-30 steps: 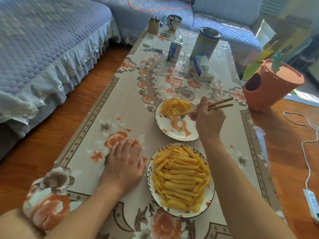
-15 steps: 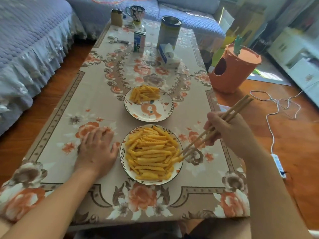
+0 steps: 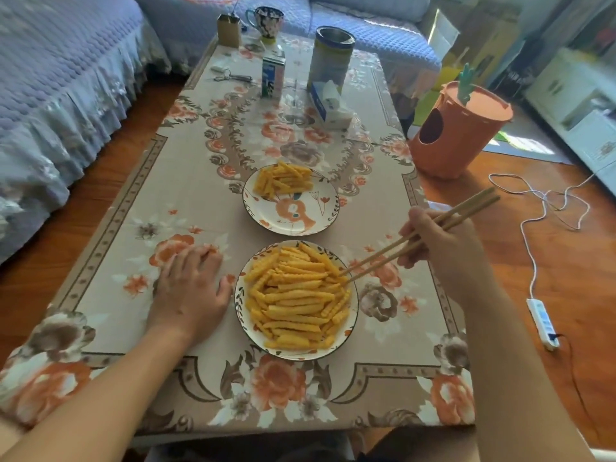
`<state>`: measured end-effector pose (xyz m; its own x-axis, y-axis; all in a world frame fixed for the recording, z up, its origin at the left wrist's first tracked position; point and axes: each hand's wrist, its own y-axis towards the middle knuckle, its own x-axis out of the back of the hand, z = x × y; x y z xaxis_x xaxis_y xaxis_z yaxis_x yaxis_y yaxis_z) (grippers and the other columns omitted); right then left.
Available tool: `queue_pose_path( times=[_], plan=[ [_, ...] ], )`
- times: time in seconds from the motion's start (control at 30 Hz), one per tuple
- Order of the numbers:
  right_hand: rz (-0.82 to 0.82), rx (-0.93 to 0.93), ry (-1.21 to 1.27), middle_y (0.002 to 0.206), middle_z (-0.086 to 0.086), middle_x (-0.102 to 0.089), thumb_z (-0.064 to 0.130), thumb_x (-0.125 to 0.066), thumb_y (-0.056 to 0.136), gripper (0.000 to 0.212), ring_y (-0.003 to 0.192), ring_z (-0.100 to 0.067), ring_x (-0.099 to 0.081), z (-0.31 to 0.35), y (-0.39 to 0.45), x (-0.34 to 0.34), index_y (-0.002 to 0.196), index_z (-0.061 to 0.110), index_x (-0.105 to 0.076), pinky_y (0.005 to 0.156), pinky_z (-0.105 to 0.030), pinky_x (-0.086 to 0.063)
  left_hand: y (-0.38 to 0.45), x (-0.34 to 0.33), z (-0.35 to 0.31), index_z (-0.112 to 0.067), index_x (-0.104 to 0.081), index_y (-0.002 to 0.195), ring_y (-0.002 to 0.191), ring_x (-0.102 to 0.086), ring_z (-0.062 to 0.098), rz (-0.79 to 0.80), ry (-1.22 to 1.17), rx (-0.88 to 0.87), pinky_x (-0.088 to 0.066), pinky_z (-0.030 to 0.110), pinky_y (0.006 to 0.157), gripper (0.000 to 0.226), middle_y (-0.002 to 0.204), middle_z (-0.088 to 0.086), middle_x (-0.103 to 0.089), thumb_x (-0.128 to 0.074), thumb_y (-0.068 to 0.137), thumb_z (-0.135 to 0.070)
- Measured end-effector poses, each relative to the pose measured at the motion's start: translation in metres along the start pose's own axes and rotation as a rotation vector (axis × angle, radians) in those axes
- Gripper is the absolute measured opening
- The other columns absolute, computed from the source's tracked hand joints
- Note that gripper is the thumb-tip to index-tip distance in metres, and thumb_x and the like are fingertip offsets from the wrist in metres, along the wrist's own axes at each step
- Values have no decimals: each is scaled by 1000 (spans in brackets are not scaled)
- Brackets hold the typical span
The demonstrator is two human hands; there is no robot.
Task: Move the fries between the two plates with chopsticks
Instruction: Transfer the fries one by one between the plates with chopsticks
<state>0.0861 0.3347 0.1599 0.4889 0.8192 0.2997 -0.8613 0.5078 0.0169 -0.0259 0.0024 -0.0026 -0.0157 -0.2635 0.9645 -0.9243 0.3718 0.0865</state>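
Note:
Two patterned white plates stand on the flowered tablecloth. The near plate (image 3: pixel 352 311) is heaped with crinkle-cut fries (image 3: pixel 296 300). The far plate (image 3: pixel 328 213) holds a smaller pile of fries (image 3: pixel 283 180) on its far left part. My right hand (image 3: pixel 440 243) is to the right of the near plate and grips a pair of wooden chopsticks (image 3: pixel 416 238). Their tips reach into the fries at the near plate's upper right edge. My left hand (image 3: pixel 190 290) lies flat on the cloth just left of the near plate, holding nothing.
At the table's far end stand a tall tin (image 3: pixel 331 56), a tissue pack (image 3: pixel 330 105), a small carton (image 3: pixel 273 76), a mug (image 3: pixel 265 21) and scissors (image 3: pixel 233 76). An orange bin (image 3: pixel 456 126) and a white cable with power strip (image 3: pixel 541 320) are on the floor to the right.
My right hand came back with the chopsticks from the far plate to the near plate's right side, and the tips now rest in the near fries. The left hand stayed put.

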Motion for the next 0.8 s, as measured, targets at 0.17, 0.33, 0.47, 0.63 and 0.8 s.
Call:
queue_pose_path(
  times=[0.17,0.33,0.47,0.63,0.8],
  plan=[
    [-159,21,142,63,-9,-70,24,-57,105,31,56,-27,-71,3,37,-44,85,3,-70,57,-34,-63,1,-2,3,-20,-57,128,136,-42,30,11,14,-10,-32,52,117,47,140,7,-52,-39,92,-44],
    [-199,44,134,69,-12,-74,28,-63,102,29,62,-29,-75,-3,82,-124,83,8,-72,64,-42,-64,3,-6,5,-23,-54,130,140,-40,27,16,23,-9,-29,49,120,44,142,4,-50,-41,93,-43],
    [-209,115,-53,58,-1,-71,32,-62,102,35,53,-17,-72,-6,102,-176,68,24,-66,61,-39,-63,4,-7,6,-25,-54,130,141,-39,27,31,37,-2,-28,49,120,43,144,4,-50,-43,94,-43],
    [-223,172,-145,56,1,-69,36,-57,104,43,46,-5,-65,-15,111,-199,69,14,-71,50,-25,-54,5,-10,7,-24,-56,129,140,-41,27,18,22,-1,-28,49,120,41,143,3,-52,-48,93,-43],
    [-306,118,-104,57,-3,-70,36,-53,105,40,51,-15,-70,-13,102,-179,71,22,-67,62,-36,-61,6,-11,9,-25,-54,130,142,-39,27,28,26,3,-27,49,121,42,145,3,-51,-46,93,-44]
  ],
)
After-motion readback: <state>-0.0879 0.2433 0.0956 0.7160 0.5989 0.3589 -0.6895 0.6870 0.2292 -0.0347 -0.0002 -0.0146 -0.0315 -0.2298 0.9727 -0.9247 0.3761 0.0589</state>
